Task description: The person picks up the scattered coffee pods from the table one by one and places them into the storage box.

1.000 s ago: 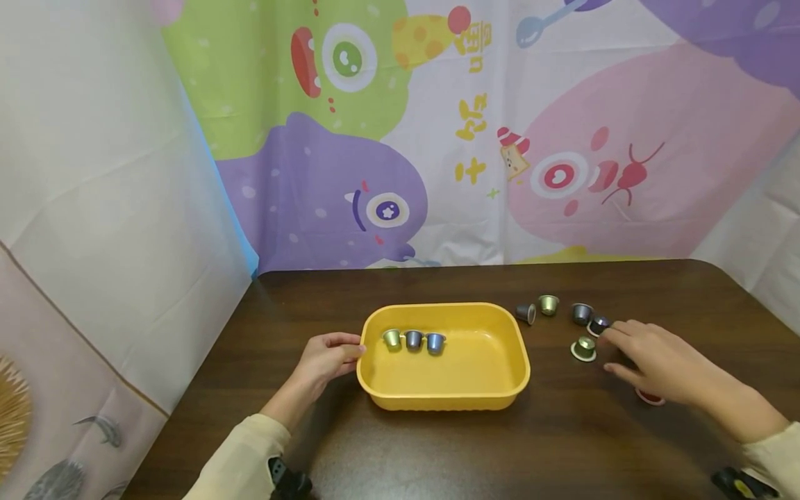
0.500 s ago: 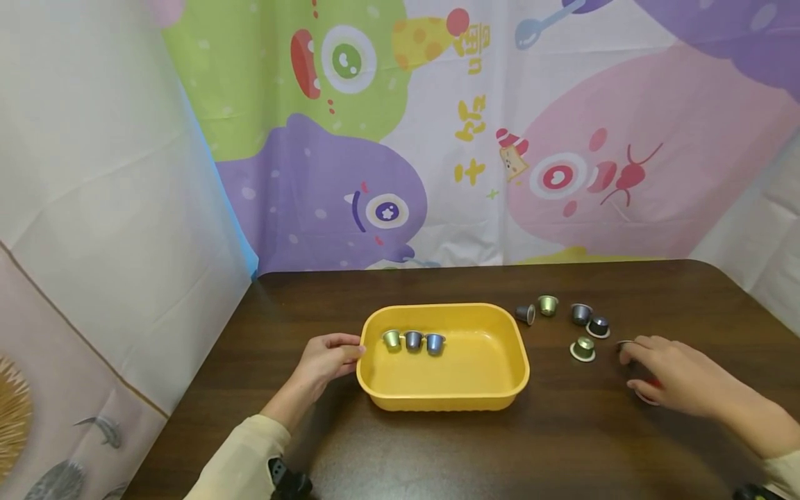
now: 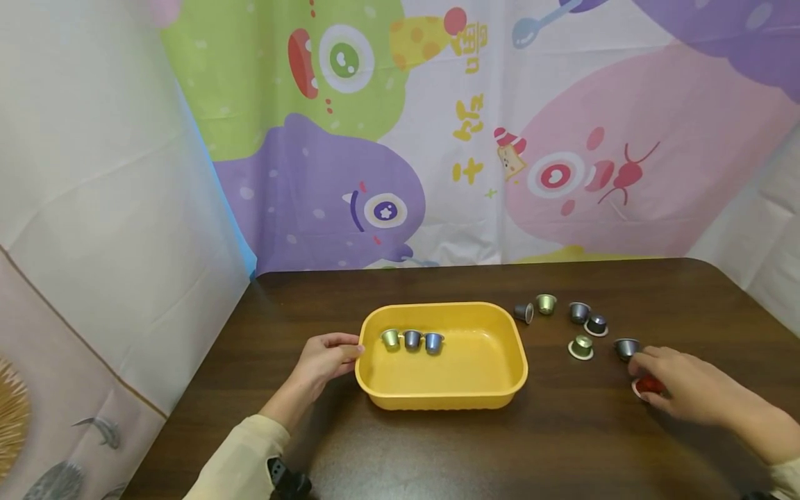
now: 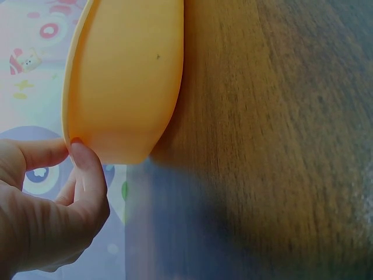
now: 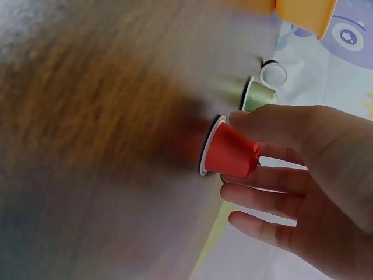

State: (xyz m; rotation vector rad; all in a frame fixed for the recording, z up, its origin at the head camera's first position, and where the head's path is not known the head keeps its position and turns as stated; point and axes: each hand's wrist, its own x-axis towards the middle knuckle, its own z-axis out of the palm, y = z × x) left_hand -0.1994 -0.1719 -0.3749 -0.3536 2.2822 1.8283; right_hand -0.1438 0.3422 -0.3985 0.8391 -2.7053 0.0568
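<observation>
My left hand (image 3: 327, 360) pinches the left rim of a yellow plastic tray (image 3: 444, 401) between thumb and fingers; the left wrist view shows the thumb on the rim. Three coffee capsules stand in a row inside it: light green (image 3: 390, 339), dark grey (image 3: 412, 340) and blue (image 3: 433, 343). Over on the right, my right hand (image 3: 694, 385) has its thumb and fingers around a red coffee capsule (image 5: 230, 150). That capsule sits rim down on the table, partly hidden by the hand in the head view. A grey capsule (image 3: 626, 348) lies just beyond the fingers.
More capsules lie right of the tray: a dark one (image 3: 523, 313) on its side, a light green one (image 3: 546, 303), a grey one (image 3: 578, 312), a black one (image 3: 596, 325) and a green one (image 3: 581, 347). A patterned cloth (image 3: 462, 208) hangs behind the brown table (image 3: 437, 458).
My right hand has moved right and toward me, from beside the black capsule, past the grey one, to the red capsule. My left hand and the tray stay put.
</observation>
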